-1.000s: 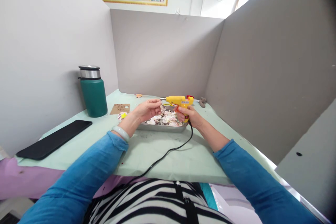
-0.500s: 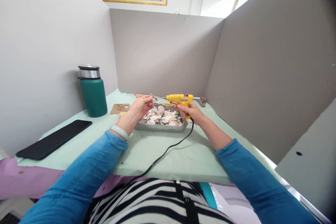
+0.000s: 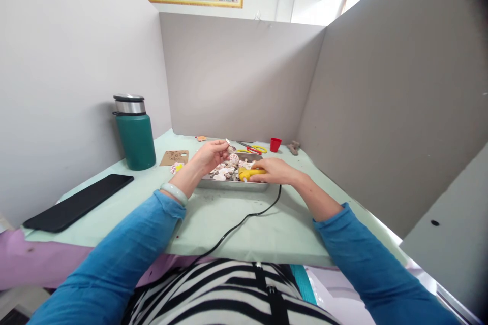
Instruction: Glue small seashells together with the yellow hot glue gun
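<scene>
Yellow hot-glue gun [image 3: 247, 173] sits in the right hand's [image 3: 275, 170] curled fingers above the near right corner of the steel tray [image 3: 232, 186], long axis mostly covered, while the left hand [image 3: 212, 156] pinches a seashell [image 3: 232, 150] leftward of it, by the far edge

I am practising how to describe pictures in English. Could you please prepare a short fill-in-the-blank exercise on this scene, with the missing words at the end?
1. The right hand holds a hot glue gun whose body is ____.
2. The metal tray is filled with many ____.
3. A pale bangle is worn on the ____ wrist.
4. The small cup standing beyond the tray is ____.

Missing words: yellow; seashells; left; red.
</scene>
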### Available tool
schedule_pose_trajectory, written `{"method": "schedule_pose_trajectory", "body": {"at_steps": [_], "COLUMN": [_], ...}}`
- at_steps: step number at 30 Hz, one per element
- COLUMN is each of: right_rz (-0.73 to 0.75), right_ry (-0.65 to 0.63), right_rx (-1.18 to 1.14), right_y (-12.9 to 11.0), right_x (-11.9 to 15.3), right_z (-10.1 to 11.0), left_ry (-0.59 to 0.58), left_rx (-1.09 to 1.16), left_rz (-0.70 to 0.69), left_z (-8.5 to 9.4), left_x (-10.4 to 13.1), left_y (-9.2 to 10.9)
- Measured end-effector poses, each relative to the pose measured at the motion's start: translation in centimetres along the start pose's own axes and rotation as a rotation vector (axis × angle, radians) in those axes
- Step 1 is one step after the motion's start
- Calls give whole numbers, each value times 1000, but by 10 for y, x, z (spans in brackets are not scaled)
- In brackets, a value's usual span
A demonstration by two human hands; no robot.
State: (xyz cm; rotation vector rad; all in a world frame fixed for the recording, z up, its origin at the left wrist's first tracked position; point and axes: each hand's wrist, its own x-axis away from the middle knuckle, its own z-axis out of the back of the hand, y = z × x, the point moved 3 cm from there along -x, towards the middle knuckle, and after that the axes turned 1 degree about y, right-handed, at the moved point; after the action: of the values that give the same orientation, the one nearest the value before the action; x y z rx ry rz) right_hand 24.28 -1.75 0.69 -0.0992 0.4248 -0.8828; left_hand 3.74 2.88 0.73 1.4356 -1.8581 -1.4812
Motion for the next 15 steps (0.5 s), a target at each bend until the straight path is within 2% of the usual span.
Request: {"method": "schedule_pose_trajectory", "body": {"at_steps": [2,7,11,15], "right_rz": [45,66,40,-60], "right_ry": [74,453,475,445], "right_rx": [-75,-399,-584,-791], "right_y": [-4,-15,-27,-31], "right_x": [0,-4,-10,-10], "right_z": [6,8,-6,-12], "left_ry": [-65,-161,-176,-202], "left_rx": [6,3,-5,-12], "left_rz": [7,41,53,53], "left_z": [-4,-18,-23,-23], "left_x": [2,10,14,14], "left_y": [-1,-3,-6,-9]}}
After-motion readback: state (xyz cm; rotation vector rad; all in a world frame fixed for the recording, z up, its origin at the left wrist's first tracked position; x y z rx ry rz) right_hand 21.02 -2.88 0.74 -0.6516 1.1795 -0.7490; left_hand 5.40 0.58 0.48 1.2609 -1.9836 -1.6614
